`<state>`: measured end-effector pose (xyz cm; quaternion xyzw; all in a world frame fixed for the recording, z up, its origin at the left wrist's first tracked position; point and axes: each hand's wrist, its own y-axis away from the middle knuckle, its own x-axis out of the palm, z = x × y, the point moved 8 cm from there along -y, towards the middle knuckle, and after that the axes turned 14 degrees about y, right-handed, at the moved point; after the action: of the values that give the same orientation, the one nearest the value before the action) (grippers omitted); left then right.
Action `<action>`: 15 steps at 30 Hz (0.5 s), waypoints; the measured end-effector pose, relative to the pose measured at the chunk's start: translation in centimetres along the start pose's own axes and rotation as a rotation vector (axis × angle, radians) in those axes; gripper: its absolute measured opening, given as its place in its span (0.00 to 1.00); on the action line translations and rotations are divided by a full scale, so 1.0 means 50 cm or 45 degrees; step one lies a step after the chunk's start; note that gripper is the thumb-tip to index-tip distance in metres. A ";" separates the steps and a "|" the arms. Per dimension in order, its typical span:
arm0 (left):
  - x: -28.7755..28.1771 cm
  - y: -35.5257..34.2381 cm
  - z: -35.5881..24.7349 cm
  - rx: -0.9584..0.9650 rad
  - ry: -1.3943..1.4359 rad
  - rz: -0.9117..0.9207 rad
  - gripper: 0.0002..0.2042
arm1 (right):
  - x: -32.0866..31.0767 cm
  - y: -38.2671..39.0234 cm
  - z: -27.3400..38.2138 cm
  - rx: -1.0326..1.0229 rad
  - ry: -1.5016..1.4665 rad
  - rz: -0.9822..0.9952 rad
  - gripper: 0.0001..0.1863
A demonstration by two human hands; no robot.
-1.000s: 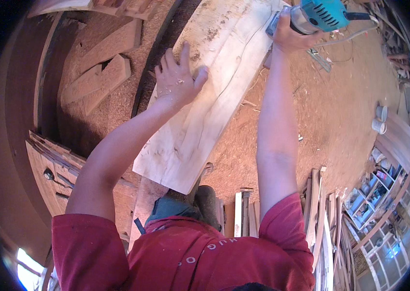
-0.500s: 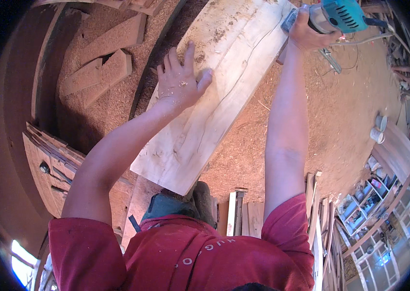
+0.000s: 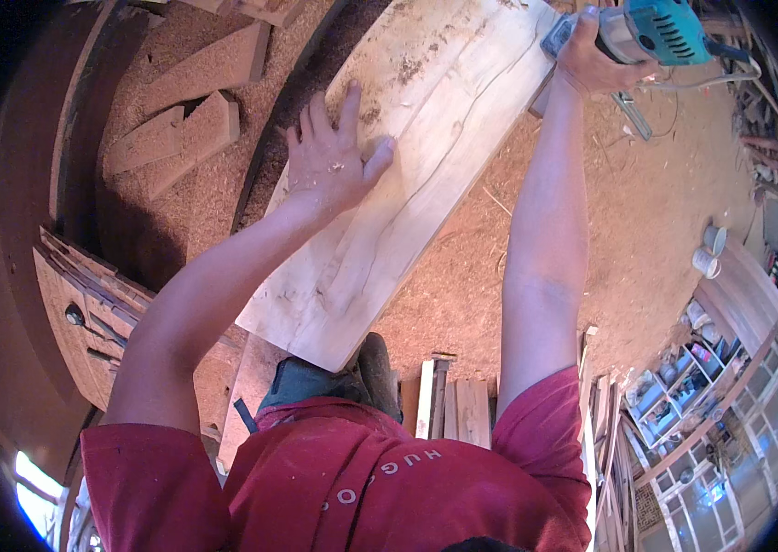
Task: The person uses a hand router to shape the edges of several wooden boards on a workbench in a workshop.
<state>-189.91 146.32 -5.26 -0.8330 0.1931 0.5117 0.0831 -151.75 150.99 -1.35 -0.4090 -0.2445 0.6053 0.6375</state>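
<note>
A wide pale wooden board (image 3: 407, 175) stretches away from my body, with dark cracks in its grain and sawdust flecks on top. My left hand (image 3: 329, 156) lies flat on the board's left side, fingers spread, with bits of sawdust on its back. At the board's far right edge, my right hand (image 3: 591, 64) grips a teal handheld power tool (image 3: 660, 32), its thumb and fingers wrapped round the grey body. The tool's base meets the edge of the board there; its cutting end is hidden.
Reddish offcut blocks (image 3: 209, 69) lie among shavings at the far left. A board with small tools (image 3: 85, 322) on it stands at the near left. To the right are two white buckets (image 3: 707, 262), a compartmented tray (image 3: 679, 391) and upright timber strips (image 3: 600, 432). Shavings cover the floor (image 3: 656, 212).
The whole view has shifted slightly, so most things sit a little further left. My left hand stays flat on the board, and my right hand still grips the power tool at its edge.
</note>
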 end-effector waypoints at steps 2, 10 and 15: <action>-0.001 0.003 0.010 -0.022 0.010 0.016 0.45 | 0.009 0.005 0.008 0.068 -0.100 0.097 0.52; -0.002 -0.001 0.000 -0.022 0.040 0.031 0.45 | 0.032 -0.003 -0.033 0.016 0.277 0.000 0.56; -0.006 0.012 0.019 -0.040 0.030 0.025 0.46 | 0.036 -0.019 0.020 0.074 0.038 0.133 0.51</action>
<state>-191.04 146.15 -5.39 -0.8383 0.1943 0.5056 0.0628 -151.74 153.02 -0.36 -0.4116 -0.1957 0.6383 0.6204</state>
